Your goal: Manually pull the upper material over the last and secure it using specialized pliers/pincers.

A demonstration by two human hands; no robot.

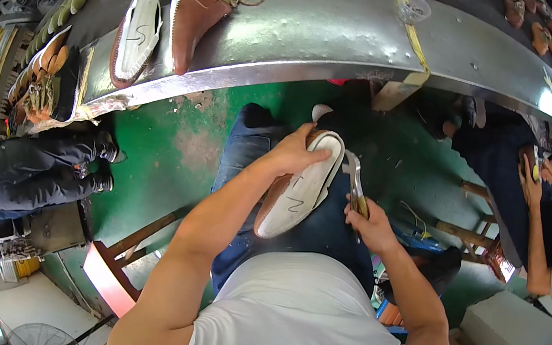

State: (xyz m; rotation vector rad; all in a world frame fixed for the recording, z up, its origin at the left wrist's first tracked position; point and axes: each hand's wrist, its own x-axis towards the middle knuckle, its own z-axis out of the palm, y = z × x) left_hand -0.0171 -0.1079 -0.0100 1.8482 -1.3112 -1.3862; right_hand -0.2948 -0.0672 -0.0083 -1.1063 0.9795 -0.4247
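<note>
My left hand (295, 154) grips the toe end of a brown leather shoe (298, 189) mounted on a last, its white sole side turned up, resting on my lap. My right hand (367, 223) is closed around the handles of metal pincers (355, 182), whose jaws sit at the shoe's right edge near the toe. My legs in blue jeans (249, 161) lie under the shoe.
A curved metal conveyor table (326, 36) runs across the top, carrying a brown boot upper (197, 12) and a lasted shoe (137, 35) sole up. One person sits at the left (38, 171), another at the right (543, 215) handling a shoe. Wooden stools and a green floor (171, 149) surround me.
</note>
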